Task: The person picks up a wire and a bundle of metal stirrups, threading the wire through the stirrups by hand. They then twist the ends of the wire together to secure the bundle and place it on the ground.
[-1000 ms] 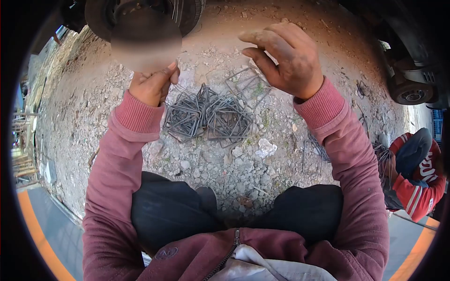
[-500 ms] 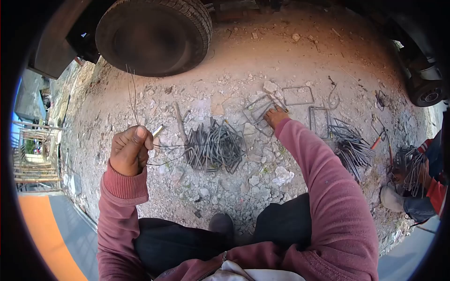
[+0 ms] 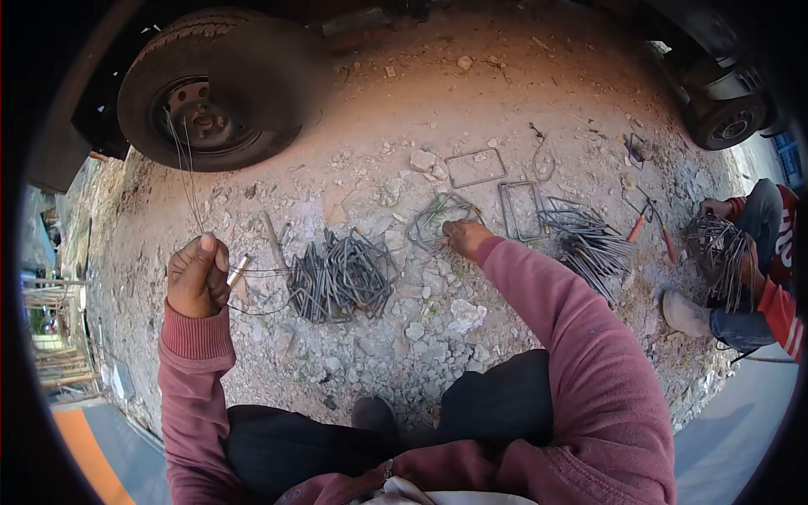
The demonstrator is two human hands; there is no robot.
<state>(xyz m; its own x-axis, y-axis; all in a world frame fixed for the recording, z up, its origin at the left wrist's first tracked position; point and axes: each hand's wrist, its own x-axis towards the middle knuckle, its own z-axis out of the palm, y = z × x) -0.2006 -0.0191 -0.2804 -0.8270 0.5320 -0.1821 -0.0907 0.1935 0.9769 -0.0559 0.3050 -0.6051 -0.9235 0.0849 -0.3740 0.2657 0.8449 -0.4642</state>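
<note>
My left hand (image 3: 199, 274) is closed on thin wire (image 3: 187, 168), whose ends rise above the fingers while other strands run right to a bundle of bent steel rods (image 3: 338, 276). A pale stick-like object (image 3: 239, 269) shows beside that hand. My right hand (image 3: 465, 237) reaches down to several loose rectangular steel frames (image 3: 433, 217), its fingers bent at their edge; whether they grip one is hard to make out. Another rectangular frame (image 3: 475, 167) lies behind, and one more (image 3: 522, 210) is to the right.
A second rod bundle (image 3: 589, 257) lies right, near red-handled pliers (image 3: 637, 227). At the far right a co-worker (image 3: 766, 269) holds more rods (image 3: 715, 252). Vehicle wheels (image 3: 202, 118) stand behind. Stones (image 3: 467, 315) litter the ground.
The view has turned, so the ground things appear shifted left. My right hand has gone from lying over the loose frames to their right edge. My left hand still holds the wire.
</note>
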